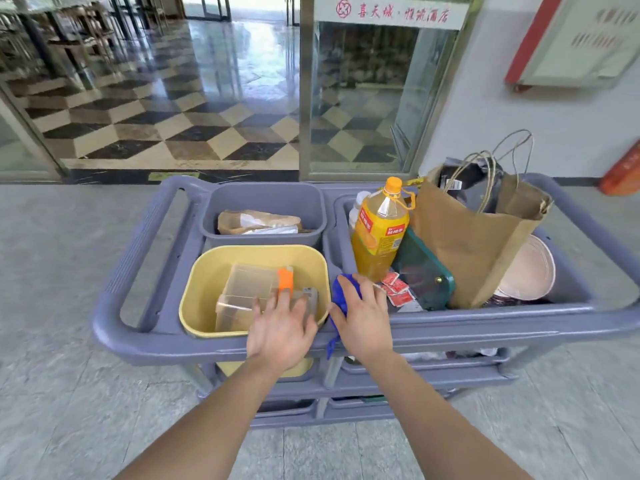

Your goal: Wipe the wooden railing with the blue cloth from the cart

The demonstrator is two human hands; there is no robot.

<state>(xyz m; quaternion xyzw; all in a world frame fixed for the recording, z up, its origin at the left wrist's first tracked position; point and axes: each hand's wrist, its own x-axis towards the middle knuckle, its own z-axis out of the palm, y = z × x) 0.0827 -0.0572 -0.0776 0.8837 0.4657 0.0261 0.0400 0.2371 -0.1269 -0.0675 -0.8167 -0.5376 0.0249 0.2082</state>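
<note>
A grey-blue plastic cart (114, 327) stands in front of me on a tiled floor. My right hand (363, 317) is closed over a blue cloth (340, 293) at the cart's top tray, and a strip of the cloth hangs down over the front rim. My left hand (282, 327) hovers with fingers spread over the near edge of a yellow tub (204, 278), holding nothing. No wooden railing is in view.
The yellow tub holds a clear plastic box (246, 289) and an orange-capped item (285, 278). Behind it sits a grey bin (263, 199). To the right stand an orange juice bottle (379, 233), a brown paper bag (474, 244), a green object (424, 271) and a paper bowl (530, 268). Glass doors lie ahead.
</note>
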